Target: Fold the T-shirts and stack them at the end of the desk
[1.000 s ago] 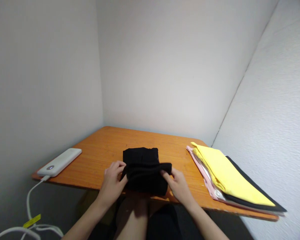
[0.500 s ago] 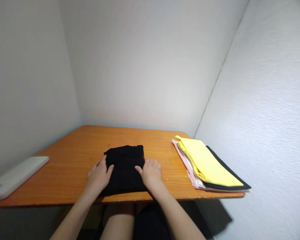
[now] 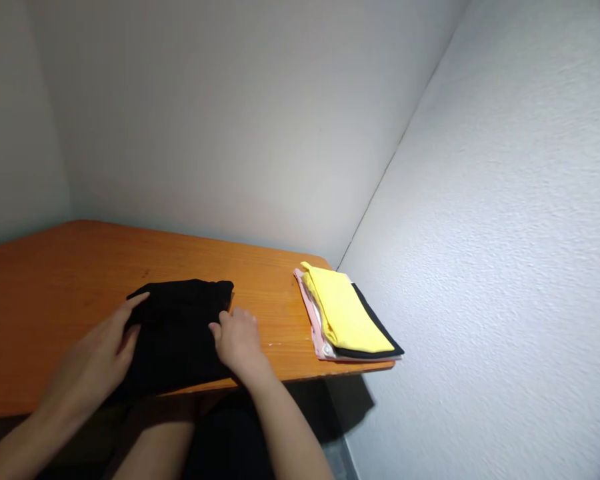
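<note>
A folded black garment [image 3: 180,333] lies flat near the front edge of the wooden table. My left hand [image 3: 93,353] is at its left side, index finger stretched along the far left corner and thumb on top. The other fingers of that hand are mostly hidden, and they seem to hold the side. On the right side, my right hand [image 3: 240,339] has its thumb on the cloth and its fingers bent at the edge, gripping it.
To the right on the table [image 3: 275,300] lies a stack of folded clothes, with a yellow garment [image 3: 347,310] on top, a black one [image 3: 375,320] below it and a pink one [image 3: 310,313] lower down. Walls [image 3: 460,267] border the table at the back and right.
The view has turned to the right, so the table and stack appear further left. My fingers have moved closer in on the black garment's sides; it still lies in front of me.
</note>
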A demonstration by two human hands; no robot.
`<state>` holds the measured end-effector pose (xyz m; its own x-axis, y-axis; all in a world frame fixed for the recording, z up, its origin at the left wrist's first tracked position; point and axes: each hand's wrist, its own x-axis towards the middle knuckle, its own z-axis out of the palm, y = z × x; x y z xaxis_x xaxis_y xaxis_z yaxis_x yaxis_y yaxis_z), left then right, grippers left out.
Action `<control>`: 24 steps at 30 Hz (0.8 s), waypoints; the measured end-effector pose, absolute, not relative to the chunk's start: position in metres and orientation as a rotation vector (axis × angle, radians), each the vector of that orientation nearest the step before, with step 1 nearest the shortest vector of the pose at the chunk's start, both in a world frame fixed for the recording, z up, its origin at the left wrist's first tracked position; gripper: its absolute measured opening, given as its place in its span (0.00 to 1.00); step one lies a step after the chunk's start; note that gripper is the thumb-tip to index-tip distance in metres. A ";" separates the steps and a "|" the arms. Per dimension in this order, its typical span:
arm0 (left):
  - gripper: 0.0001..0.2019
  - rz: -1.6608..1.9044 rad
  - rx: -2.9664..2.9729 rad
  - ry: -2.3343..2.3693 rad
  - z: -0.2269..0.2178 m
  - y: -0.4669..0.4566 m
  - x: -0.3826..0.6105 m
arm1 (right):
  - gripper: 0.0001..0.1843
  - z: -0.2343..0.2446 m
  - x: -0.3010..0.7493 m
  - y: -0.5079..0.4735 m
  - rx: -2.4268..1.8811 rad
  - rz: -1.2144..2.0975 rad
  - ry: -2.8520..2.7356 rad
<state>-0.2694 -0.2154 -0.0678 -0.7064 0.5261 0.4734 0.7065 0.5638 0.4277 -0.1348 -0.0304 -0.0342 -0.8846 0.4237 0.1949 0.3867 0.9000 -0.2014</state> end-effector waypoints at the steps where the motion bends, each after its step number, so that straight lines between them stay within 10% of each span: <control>1: 0.25 -0.966 -1.040 -2.464 -0.065 -0.214 -0.259 | 0.20 -0.033 -0.129 -0.024 -0.583 0.320 -2.817; 15: 0.25 -1.919 -1.672 -1.642 0.086 -0.033 -0.122 | 0.20 0.100 0.042 0.152 -0.805 0.366 -2.148; 24: 0.30 -1.746 -1.809 -2.147 -0.030 -0.059 -0.125 | 0.23 0.008 0.108 0.229 -1.453 0.411 -2.432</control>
<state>-0.1251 -0.0590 -0.0297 -0.3918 0.7923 0.4678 0.6194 -0.1488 0.7708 0.1080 0.2291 0.0076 -0.4559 0.8854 0.0908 0.8063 0.4540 -0.3791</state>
